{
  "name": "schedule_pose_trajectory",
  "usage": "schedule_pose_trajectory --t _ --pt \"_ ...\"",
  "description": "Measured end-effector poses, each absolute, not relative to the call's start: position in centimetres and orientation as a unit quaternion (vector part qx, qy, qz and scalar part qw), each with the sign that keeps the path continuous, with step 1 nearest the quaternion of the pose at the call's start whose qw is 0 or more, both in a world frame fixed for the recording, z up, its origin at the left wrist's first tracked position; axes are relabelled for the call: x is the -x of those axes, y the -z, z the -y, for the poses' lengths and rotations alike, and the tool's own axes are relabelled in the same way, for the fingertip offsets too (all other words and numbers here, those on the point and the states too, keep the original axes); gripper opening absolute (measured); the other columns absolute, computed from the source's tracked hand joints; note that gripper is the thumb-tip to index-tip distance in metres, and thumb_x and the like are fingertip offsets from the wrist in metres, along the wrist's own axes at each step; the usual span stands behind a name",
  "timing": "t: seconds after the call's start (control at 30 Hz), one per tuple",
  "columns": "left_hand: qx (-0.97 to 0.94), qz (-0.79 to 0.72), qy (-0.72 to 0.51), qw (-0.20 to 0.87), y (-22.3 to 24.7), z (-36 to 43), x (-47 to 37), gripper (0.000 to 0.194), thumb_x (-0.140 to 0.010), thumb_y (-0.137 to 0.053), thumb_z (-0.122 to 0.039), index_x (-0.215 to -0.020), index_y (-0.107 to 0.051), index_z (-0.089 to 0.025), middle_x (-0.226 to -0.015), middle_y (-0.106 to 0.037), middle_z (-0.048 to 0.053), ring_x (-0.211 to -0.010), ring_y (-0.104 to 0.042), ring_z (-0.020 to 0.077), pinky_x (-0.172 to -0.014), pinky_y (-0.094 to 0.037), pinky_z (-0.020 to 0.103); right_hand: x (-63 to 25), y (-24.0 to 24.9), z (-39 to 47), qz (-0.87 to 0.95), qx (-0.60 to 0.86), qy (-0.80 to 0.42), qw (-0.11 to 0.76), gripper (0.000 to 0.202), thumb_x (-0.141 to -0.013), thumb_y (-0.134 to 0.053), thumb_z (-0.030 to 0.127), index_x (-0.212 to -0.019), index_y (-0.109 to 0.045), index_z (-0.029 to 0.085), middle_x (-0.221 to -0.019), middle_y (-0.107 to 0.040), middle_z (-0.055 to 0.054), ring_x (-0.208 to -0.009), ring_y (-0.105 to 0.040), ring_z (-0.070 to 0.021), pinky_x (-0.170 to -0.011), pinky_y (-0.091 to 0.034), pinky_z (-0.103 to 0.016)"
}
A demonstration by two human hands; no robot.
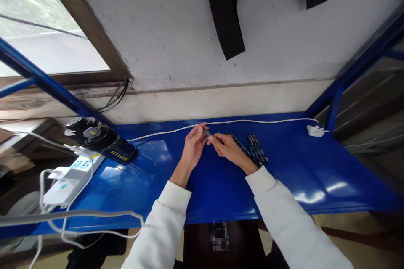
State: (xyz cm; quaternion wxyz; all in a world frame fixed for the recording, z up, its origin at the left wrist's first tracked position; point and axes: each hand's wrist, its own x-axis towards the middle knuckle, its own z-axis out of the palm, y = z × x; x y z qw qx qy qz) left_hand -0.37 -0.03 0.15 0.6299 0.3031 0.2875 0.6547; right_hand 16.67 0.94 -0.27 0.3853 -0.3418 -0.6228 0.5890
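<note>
Near the back edge of the blue table (158, 168), the left hand (193, 146) and the right hand (227, 147) meet, fingers pinched narrow on one small pen piece (207, 133). A pile of pens (256, 149) lies just beside the right hand.

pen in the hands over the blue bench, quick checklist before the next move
1. Both hands on the pen: ok, left hand and right hand meet at it.
2. Pen fully assembled: cannot tell, too small.
3. Pile of pens in reach: ok, just beside the right hand.
4. White cable clear of hands: ok, it runs behind them.
5. Blue bench space in front: ok.
</note>
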Motion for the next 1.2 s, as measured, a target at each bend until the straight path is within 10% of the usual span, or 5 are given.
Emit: schedule_pose_trajectory --t 0.73,0.93,1.2 --pt "-0.294 -0.301 -0.68 0.601 0.0 0.0 0.4 0.03 -0.079 -0.101 -0.031 -0.096 -0.08 -0.019 -0.088 -0.072 -0.001 -0.075 -0.065 0.0102 -0.077 -0.054 0.027 -16.7 -0.2 -1.1 0.662 0.324 -0.558 0.382 0.047 -0.105 -0.065 0.066 -0.088 -0.061 0.022 -0.07 -0.058 0.005 -0.05 -0.049 -0.0092 -0.047 -0.035 -0.025" --pt "-0.323 -0.292 -0.64 0.633 -0.2 0.2 0.5 0.041 -0.083 -0.097 -0.037 -0.116 -0.085 -0.017 -0.124 -0.081 0.014 -0.109 -0.076 0.0227 -0.094 -0.058 0.034 -16.7 -0.1 -1.1 0.643 0.342 -0.558 0.399 0.048 -0.102 -0.068 0.069 -0.091 -0.063 0.023 -0.069 -0.055 0.004 -0.051 -0.042 -0.01 -0.047 -0.032 -0.025" --pt "-0.299 -0.322 -0.674 0.594 0.4 -0.2 0.2 0.03 -0.075 -0.102 -0.029 -0.087 -0.077 -0.019 -0.094 -0.077 0.002 -0.086 -0.072 0.0137 -0.081 -0.055 0.027 -16.7 -0.6 -1.0 0.671 0.349 -0.528 0.388 0.046 -0.103 -0.067 0.066 -0.092 -0.066 0.022 -0.071 -0.054 0.004 -0.055 -0.044 -0.011 -0.05 -0.036 -0.026"
